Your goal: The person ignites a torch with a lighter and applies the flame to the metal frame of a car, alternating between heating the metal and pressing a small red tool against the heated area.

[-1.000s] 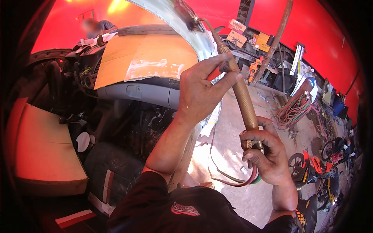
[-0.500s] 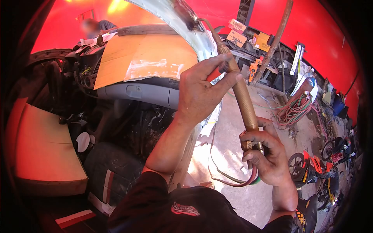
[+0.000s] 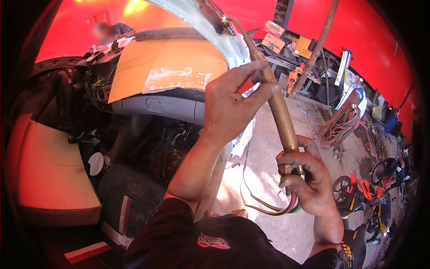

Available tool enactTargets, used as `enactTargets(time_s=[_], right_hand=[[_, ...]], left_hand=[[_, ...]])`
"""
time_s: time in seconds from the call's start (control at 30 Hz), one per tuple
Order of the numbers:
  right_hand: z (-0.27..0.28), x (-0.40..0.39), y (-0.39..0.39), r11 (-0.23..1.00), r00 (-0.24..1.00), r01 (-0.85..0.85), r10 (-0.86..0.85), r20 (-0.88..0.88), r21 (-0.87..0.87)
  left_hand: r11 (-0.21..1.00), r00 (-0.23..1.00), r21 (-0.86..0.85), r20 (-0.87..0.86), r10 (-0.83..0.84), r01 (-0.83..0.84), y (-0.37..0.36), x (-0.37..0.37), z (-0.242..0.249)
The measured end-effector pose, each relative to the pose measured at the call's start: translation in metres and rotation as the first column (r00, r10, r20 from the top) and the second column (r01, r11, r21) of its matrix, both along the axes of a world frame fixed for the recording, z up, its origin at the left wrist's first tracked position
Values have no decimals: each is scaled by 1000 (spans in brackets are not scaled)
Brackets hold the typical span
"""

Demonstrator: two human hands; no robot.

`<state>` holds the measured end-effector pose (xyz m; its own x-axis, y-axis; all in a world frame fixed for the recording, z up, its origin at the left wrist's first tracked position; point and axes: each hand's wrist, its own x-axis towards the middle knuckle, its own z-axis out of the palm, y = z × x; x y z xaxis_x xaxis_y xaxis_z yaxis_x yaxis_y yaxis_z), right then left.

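Observation:
A brass gas welding torch runs slantwise between my hands. My left hand is closed round its upper part, thumb and fingers pressed to the brass. Against the same palm sits a small red-orange cylinder with a dark end, its kind not plain. Lower down, my right hand is closed on the torch's base, fingers at the brass valve knobs. Red and green hoses loop from that end. The bent torch tip reaches up to a scorched patch on the bare metal car pillar.
Cardboard covers the dashboard, above the grey glovebox. A seat is at lower left. Coiled hoses lie on the concrete floor beside a motorbike. Boxes and a rusty pole stand behind. Another person is far left.

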<state>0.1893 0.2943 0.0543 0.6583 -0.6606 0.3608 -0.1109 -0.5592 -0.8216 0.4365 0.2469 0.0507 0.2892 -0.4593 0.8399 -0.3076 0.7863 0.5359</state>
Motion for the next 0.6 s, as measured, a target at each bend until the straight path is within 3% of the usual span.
enactTargets(time_s=[0.6], right_hand=[[-1, -1, -1, 1000, 1000, -26, 26, 15, -9]], left_hand=[[1000, 1000, -28, 7, 8, -7, 0, 0, 0]])
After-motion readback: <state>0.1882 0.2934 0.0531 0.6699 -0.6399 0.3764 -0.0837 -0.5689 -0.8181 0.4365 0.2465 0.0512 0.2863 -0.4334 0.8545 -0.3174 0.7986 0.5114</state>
